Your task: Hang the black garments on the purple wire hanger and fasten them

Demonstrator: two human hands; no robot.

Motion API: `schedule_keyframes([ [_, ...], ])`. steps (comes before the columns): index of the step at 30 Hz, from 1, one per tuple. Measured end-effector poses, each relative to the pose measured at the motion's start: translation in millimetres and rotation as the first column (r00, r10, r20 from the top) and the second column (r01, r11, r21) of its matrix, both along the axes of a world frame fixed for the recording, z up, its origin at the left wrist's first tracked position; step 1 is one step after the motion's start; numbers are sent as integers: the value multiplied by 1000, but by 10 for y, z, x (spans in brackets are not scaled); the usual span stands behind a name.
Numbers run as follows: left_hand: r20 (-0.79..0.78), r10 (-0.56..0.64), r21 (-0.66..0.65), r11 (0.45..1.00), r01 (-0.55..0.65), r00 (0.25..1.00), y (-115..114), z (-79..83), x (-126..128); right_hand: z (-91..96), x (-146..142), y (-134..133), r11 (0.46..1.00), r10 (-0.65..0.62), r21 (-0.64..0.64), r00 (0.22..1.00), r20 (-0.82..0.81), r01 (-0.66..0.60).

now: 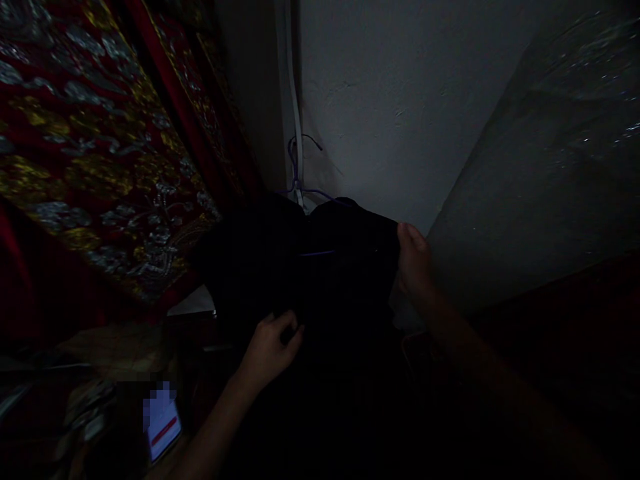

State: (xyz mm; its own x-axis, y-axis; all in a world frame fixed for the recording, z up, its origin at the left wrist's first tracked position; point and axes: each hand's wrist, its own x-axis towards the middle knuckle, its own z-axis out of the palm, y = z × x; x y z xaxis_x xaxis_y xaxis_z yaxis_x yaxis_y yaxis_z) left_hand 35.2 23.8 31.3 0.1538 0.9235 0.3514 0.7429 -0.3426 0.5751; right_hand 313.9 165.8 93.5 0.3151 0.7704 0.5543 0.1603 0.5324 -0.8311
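A black shirt [345,293] hangs on a thin purple hanger [296,180] in front of the wall, its folds mostly lost in the dark. At the shirt's right edge, by the sleeve, my right hand [414,259] is closed with cloth pinched between thumb and fingers. My left hand [274,343] is at the lower front of the shirt. Its fingers are curled, thumb and forefinger tips close together, apparently on the black cloth. The exact contact there is hard to see.
Red cloth with gold and silver embroidery [100,153] covers the left side. A phone [164,430] with a lit screen lies at lower left, among dim clutter. Behind the hanger, a white cord [294,87] runs down the grey wall [400,100]. Shiny clear plastic sheeting [565,147] is at right.
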Motion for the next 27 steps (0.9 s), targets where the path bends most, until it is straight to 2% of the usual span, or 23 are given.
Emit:
schedule_keyframes([
  [3, 211, 44, 39, 998, -53, 976, -103, -207, 109, -176, -122, -335, 969, -238, 51, 970, -50, 240],
  [4, 308, 68, 31, 996, -81, 949, -134, -263, 166, -286, -198, -508, 961, -271, 30, 958, -93, 275],
  [5, 405, 92, 10, 994, -105, 910, -163, -313, 229, -417, -294, -704, 967, -253, -42, 957, -142, 250],
  [6, 493, 115, -17, 992, -122, 863, -192, -355, 297, -559, -408, -910, 974, -199, -146, 965, -172, 175],
  [7, 566, 132, -42, 990, -132, 814, -220, -390, 363, -700, -533, -1114, 960, -81, -278, 981, -175, 29],
  [9, 669, 153, -78, 988, -137, 727, -276, -444, 469, -930, -791, -1465, 844, 185, -463, 957, -226, -272],
  [10, 705, 161, -91, 986, -136, 691, -304, -464, 501, -1003, -908, -1590, 783, 282, -504, 930, -236, -365],
  [11, 735, 172, -106, 985, -139, 656, -330, -480, 517, -1043, -1008, -1676, 744, 339, -521, 909, -244, -418],
  [13, 784, 195, -131, 980, -151, 589, -375, -497, 504, -1043, -1146, -1734, 709, 413, -531, 884, -220, -463],
  [16, 828, 192, -128, 980, -155, 528, -420, -480, 427, -948, -1206, -1657, 707, 472, -541, 873, -120, -457],
  [19, 818, 180, -131, 983, -128, 546, -450, -443, 369, -889, -1181, -1590, 723, 496, -544, 868, -20, -426],
  [21, 801, 201, -147, 979, -141, 564, -467, -440, 360, -891, -1163, -1601, 709, 521, -552, 854, -9, -438],
  [24, 776, 241, -156, 969, -193, 583, -484, -484, 383, -917, -1149, -1650, 647, 552, -583, 829, -85, -491],
  [27, 753, 261, -160, 963, -217, 604, -492, -547, 429, -926, -1125, -1635, 526, 579, -657, 793, -189, -541],
])
